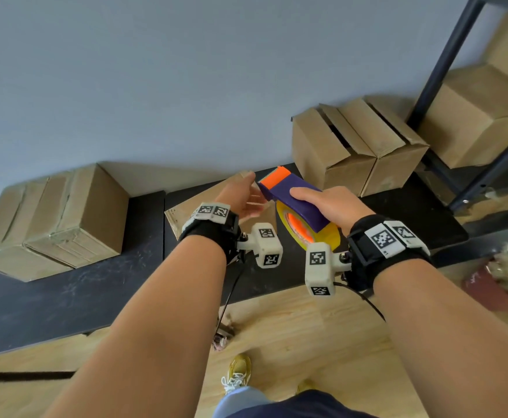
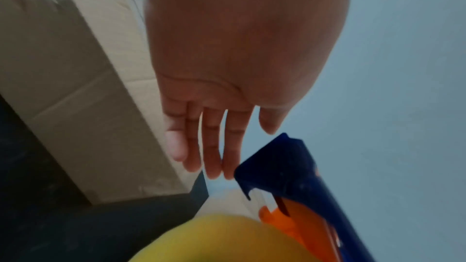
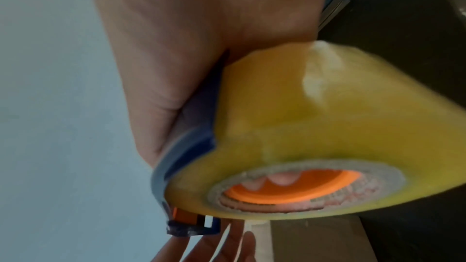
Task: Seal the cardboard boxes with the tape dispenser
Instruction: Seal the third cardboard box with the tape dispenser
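My right hand point(image 1: 326, 203) grips the tape dispenser point(image 1: 295, 194), a purple-blue body with an orange toothed front end and a yellow tape roll point(image 1: 322, 236). In the right wrist view the roll point(image 3: 315, 127) fills the frame, and fingertips show through its orange hub point(image 3: 290, 186). My left hand point(image 1: 246, 197) is open, its straight fingers point(image 2: 209, 146) reaching to the dispenser's front end point(image 2: 277, 166); I cannot tell whether they touch tape. Below both hands a cardboard box point(image 1: 186, 212) lies on the black table point(image 1: 95, 282).
A taped box point(image 1: 65, 218) sits at the table's left end. Two boxes with loose flaps point(image 1: 358, 146) stand at the back right. A dark metal shelf point(image 1: 445, 64) on the right holds more boxes point(image 1: 473, 116). A blue-grey wall rises behind.
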Tool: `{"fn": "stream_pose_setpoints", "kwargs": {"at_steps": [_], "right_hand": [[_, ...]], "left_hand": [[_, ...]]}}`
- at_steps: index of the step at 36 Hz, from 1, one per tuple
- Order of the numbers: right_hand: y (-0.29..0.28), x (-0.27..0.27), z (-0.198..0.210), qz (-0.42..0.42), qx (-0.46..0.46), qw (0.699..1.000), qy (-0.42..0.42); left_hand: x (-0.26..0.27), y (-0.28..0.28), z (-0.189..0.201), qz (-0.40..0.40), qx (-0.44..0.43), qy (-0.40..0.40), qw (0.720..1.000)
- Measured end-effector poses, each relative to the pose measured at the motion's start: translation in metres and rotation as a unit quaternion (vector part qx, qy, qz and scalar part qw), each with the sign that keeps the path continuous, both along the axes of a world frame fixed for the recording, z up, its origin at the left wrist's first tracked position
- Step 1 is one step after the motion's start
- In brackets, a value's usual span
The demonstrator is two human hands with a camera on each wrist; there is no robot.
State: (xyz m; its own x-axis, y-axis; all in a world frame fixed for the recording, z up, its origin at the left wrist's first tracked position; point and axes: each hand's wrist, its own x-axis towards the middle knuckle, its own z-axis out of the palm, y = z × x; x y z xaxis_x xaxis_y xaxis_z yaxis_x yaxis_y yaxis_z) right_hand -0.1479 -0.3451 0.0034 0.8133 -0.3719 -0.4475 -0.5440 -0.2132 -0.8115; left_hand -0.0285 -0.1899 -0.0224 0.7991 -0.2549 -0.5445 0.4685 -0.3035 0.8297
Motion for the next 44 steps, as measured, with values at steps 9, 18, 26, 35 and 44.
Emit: {"fn": "stream_pose_setpoints", "kwargs": {"at_steps": [9,18,26,35,44], "right_hand": [[-0.002,-0.005,0.003,0.014,0.018,1.0,-0.013],[-0.001,-0.012,0.009,0.029,0.043,0.999,-0.013],[0.002,-0.023,0.01,0.034,0.03,0.999,0.005],[0.002,-0.029,0.013,0.031,-0.024,0.999,0.032],[0.0,-0.026,0.017,0.019,-0.039,0.997,0.065]], "left_hand": [[-0.003,0.007,0.005,0.025,-0.028,0.015,0.999],[-0.01,0.012,0.014,-0.024,-0.007,0.029,0.999],[-0.005,0.013,0.022,-0.11,0.152,-0.047,0.981],[0.015,0.006,0.031,-0.152,0.282,-0.118,0.94],[0.05,0.014,0.017,-0.041,0.311,-0.235,0.92]]}}
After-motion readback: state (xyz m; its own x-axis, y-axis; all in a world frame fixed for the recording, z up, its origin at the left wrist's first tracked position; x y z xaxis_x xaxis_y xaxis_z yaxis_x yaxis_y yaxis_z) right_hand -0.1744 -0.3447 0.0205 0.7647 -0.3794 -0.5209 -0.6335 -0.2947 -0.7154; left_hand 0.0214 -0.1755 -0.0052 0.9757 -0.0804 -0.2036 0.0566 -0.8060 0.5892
